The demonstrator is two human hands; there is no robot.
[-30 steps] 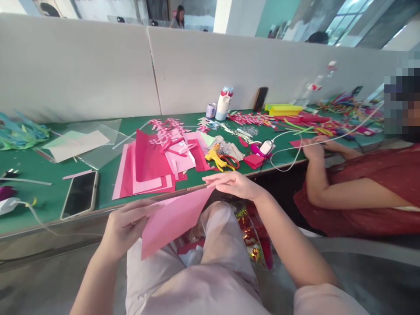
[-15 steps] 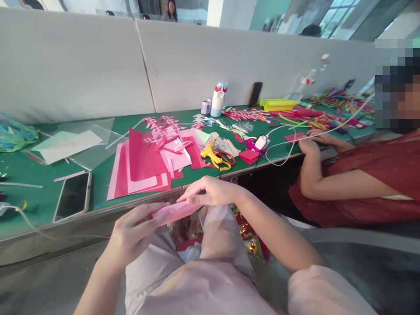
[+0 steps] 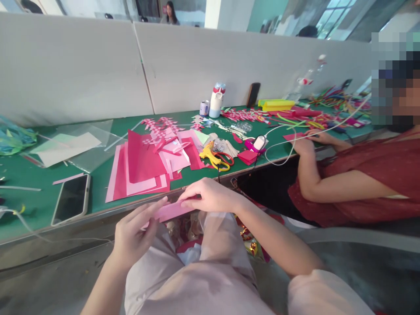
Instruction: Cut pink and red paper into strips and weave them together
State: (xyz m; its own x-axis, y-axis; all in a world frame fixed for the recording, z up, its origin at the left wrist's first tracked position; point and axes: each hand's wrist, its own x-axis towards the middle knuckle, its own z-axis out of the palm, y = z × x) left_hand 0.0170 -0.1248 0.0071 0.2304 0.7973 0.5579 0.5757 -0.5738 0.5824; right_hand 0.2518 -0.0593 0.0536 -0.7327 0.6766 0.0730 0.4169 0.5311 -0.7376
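Over my lap, just in front of the green table's edge [image 3: 98, 210], I hold a folded strip of pink paper [image 3: 170, 210] between both hands. My left hand [image 3: 134, 236] pinches its left end with fingers stretched along it. My right hand [image 3: 210, 197] presses down on its right end with closed fingers. On the table behind lies a stack of pink and red paper sheets [image 3: 141, 168]. Yellow-handled scissors [image 3: 213, 158] rest to the right of the stack.
A phone [image 3: 70, 199] lies face up at the left of the table. Clear plastic sheets [image 3: 82, 146], a white bottle [image 3: 215, 103], woven paper pieces [image 3: 160, 124] and a cable [image 3: 285, 144] lie further back. A co-worker in red [image 3: 361, 183] sits at the right, a hand on the table.
The pink sheet, held open and flat a second ago, is now folded into a narrow strip. Both hands have come closer together along it.
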